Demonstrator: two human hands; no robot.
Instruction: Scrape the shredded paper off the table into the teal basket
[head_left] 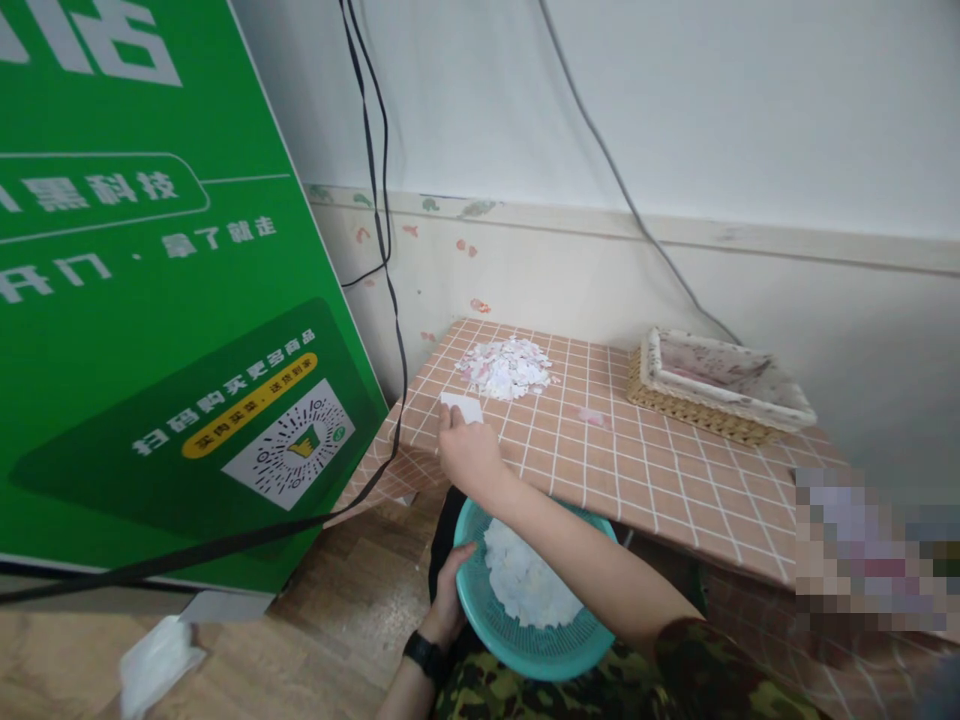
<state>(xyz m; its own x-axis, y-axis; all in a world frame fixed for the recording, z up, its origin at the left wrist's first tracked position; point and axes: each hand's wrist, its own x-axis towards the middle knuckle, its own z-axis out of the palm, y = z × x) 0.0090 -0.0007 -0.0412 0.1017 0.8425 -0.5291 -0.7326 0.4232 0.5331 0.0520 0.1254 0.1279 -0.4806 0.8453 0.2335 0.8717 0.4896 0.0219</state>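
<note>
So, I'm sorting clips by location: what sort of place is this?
Perhaps a shop corner or back room: a large green panel with a scan code, a checked tablecloth and a lined wicker basket.

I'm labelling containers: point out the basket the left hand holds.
The round turquoise basket; the left hand grips its rim. The rectangular wicker basket stands on the table.

The green panel (161,325) reads “黑科技”, “拿了就走”, “扫码购买更多商品”
</note>
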